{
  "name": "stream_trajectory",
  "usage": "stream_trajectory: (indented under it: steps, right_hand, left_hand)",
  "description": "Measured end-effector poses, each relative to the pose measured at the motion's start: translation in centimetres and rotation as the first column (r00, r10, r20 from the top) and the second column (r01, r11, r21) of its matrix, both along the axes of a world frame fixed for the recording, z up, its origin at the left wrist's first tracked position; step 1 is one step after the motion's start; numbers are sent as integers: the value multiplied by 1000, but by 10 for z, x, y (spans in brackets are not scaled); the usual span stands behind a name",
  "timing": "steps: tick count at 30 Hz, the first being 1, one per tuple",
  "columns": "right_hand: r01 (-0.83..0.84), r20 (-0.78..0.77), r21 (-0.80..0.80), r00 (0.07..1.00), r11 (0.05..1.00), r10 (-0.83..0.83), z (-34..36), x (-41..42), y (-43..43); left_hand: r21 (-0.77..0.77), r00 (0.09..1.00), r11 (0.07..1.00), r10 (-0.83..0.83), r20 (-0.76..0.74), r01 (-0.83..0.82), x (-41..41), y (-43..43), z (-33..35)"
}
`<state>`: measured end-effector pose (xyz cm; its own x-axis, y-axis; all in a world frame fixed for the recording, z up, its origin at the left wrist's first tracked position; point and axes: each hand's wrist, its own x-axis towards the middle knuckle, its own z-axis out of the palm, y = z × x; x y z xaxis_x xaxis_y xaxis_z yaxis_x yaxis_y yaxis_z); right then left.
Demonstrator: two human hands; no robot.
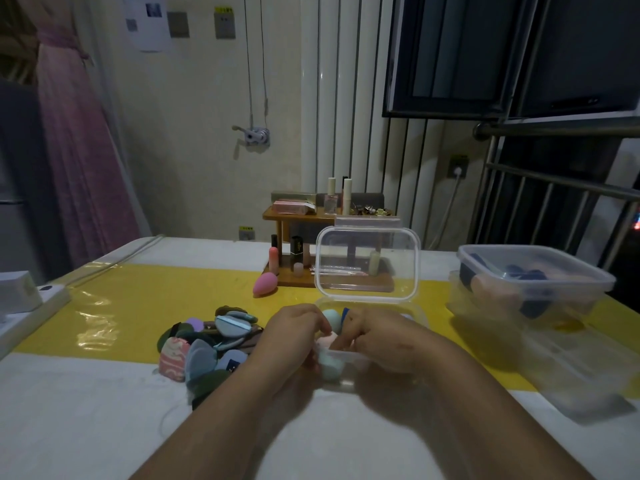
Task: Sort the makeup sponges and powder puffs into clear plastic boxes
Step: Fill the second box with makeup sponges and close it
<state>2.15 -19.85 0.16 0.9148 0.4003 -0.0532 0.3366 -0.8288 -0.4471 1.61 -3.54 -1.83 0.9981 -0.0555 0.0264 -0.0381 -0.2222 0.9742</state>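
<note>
The open box sits mid-surface, toward the near edge of the surface. Its lid stands upright along the far rim. Both grips work at the box's near left corner.

The left grip has its fingers curled, with the tips against a teal sponge inside the box. Whether it pinches that sponge cannot be told. The right grip curls down over the near rim, its fingertips among the sponges. What it pinches, if anything, cannot be told.

A blue sponge stands just beside the teal sponge. A pale sponge lies between the two grips. A green sponge lies blurred at the box's near wall.

A pile of puffs in grey, blue, green and purple lies just left of the left grip. A pink sponge lies on its side further back, near the foot of a wooden rack of cosmetics toward the far edge. At the right edge a stack of two clear boxes, the top one lidded, holds dark blue and peach pieces.
</note>
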Motion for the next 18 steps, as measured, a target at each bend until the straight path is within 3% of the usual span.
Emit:
stream_trajectory:
  steps: [7, 11, 14, 18]
  right_hand:
    - [76, 126, 401, 983, 913, -137, -5, -4, -5]
    - [87, 330, 579, 884, 811, -330, 2, -10, -15]
    - [254, 392, 365, 831, 896, -395, 6, -11, -19]
    - [256, 386, -12, 893, 967, -232, 2, -9, -15]
  left_hand:
    - [11, 1000, 1000, -3, -1, 3, -2, 0, 3]
    - [60, 1000, 998, -8, 18, 7, -2, 1, 3]
    - [125, 999, 992, -30, 22, 27, -3, 3, 4]
    - [317, 994, 946, -88, 59, 65, 2, 7, 8]
